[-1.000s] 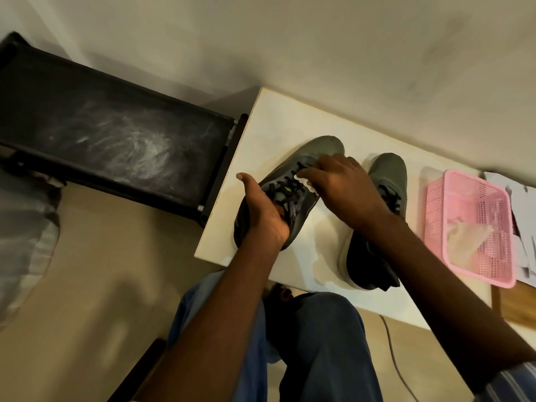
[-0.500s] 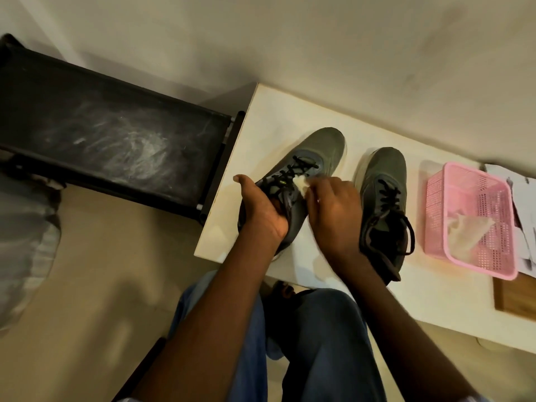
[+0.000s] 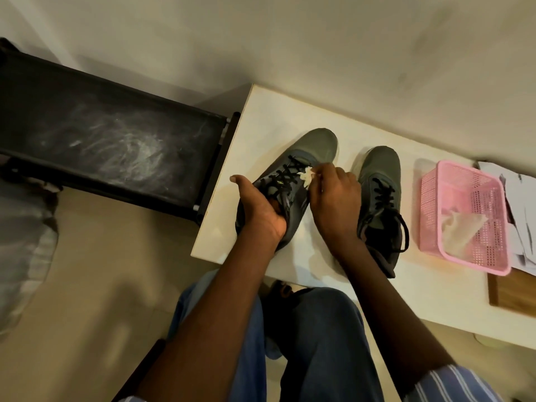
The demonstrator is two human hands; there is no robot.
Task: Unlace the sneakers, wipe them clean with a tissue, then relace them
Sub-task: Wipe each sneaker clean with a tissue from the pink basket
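Observation:
Two grey sneakers with black laces stand on a white table [image 3: 290, 111]. My left hand [image 3: 259, 210] grips the heel end of the left sneaker [image 3: 314, 147], fingers inside its opening. My right hand [image 3: 333, 195] pinches a small crumpled white tissue [image 3: 307, 176] against the lace area on that sneaker's right side. The right sneaker [image 3: 380, 169] stands apart just beyond my right hand, laced, with a lace loop hanging at its collar.
A pink plastic basket [image 3: 452, 184] holding a loose tissue [image 3: 461, 230] sits right of the sneakers. Papers [image 3: 519, 198] and a wooden board [image 3: 510, 294] lie at the far right. A black bench [image 3: 101, 134] abuts the table's left edge.
My right hand has drawn back from the toe side to the middle of the left sneaker, with the tissue now showing at its fingertips. The right sneaker has come out from under my forearm.

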